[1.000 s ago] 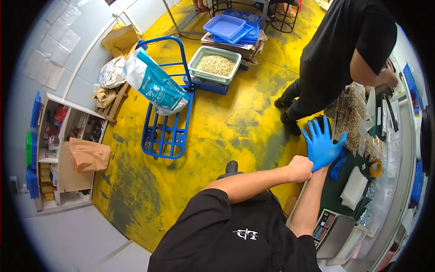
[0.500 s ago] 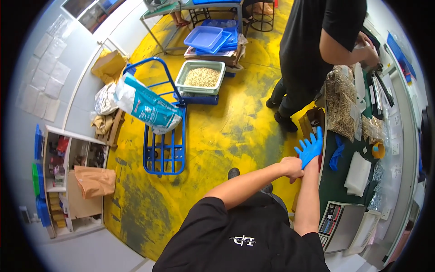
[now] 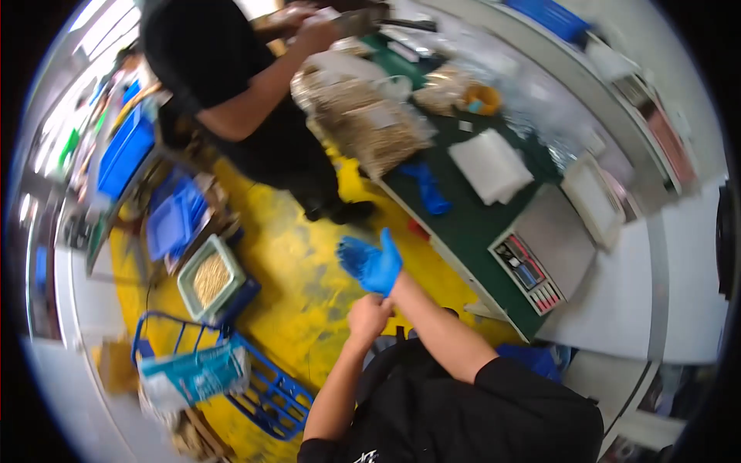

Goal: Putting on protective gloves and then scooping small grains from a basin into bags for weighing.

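Note:
My right hand (image 3: 373,261) wears a blue disposable glove, its fingers stretched out and its palm turned up. My bare left hand (image 3: 370,316) is closed at the right wrist, gripping the cuff of that glove. A second blue glove (image 3: 426,189) lies crumpled on the green-topped table (image 3: 480,245), just beyond my right hand. Beside it rests a stack of white plastic bags (image 3: 492,165). Nothing else touches either hand.
A co-worker in black (image 3: 224,92) stands at the table's far end near bulging clear bags (image 3: 370,123). A scale (image 3: 544,247) and a yellow tape roll (image 3: 482,99) sit on the table. Left are a blue trolley (image 3: 270,393), a teal-white sack (image 3: 197,374) and a grain-filled tub (image 3: 193,297).
My view has swung right, toward the table. The gloved right hand has turned palm up, while the left still holds the cuff at its wrist.

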A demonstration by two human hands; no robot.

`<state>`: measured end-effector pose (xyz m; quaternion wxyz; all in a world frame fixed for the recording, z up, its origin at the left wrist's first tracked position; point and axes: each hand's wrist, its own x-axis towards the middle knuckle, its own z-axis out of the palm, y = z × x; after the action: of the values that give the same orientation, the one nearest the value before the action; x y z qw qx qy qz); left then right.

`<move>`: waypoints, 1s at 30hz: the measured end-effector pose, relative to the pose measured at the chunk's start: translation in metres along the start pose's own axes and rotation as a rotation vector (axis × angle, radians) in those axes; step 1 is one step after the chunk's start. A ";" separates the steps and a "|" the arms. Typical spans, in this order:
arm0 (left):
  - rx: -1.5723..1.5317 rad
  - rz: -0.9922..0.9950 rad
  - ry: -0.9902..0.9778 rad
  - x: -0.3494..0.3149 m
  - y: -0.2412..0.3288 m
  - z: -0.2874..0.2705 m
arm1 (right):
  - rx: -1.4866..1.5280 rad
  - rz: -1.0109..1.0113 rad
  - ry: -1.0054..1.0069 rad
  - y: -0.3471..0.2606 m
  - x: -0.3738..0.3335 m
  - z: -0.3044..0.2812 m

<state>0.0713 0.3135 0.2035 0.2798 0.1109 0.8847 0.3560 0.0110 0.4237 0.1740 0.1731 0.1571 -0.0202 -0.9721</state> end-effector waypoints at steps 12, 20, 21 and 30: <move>0.140 0.559 0.168 0.001 0.018 0.034 | 0.200 -0.105 -0.415 -0.025 -0.059 0.058; 0.194 0.635 -0.133 -0.028 0.036 0.006 | 0.137 -0.088 -0.468 -0.013 -0.071 0.087; 0.161 0.709 -0.085 -0.029 0.025 0.008 | 0.103 -0.083 -0.418 -0.007 -0.067 0.089; -0.007 0.579 0.044 -0.054 -0.006 -0.053 | -1.626 -0.447 0.353 0.050 -0.027 0.052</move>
<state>0.0851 0.2582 0.2527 0.1477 0.3498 0.8209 0.4265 0.0352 0.3851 0.2358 0.0371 0.1334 0.7409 -0.6572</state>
